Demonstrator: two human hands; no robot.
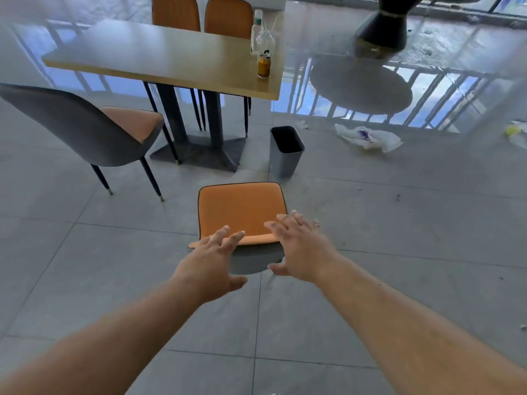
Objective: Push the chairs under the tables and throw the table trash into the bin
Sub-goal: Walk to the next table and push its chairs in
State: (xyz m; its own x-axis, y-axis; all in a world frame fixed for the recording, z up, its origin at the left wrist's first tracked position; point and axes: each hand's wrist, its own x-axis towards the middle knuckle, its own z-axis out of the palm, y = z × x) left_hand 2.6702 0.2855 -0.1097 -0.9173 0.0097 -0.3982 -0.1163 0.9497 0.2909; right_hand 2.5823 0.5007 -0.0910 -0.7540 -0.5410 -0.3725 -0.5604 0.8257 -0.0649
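At far left a grey-backed chair [85,129] with an orange seat stands pulled out from the table [159,58], angled toward it. The wooden table runs left to right on dark legs, with two orange chairs [199,14] tucked in at its far side. Below, the left hand [212,260] is open with fingers spread over the back edge of the near chair [241,212]; whether it touches is unclear. That chair's orange seat faces the table, well apart from it. The right hand [299,246] is likewise open, over the seat's right rear corner. At the table's right end stand a yellow can [263,66] and clear bottles [260,31], their labels too blurred to read. A grey bin [286,151] stands on the tiled floor [399,238] beside the table's right end. Crumpled wrappers [369,137] lie on the glossy floor at right.
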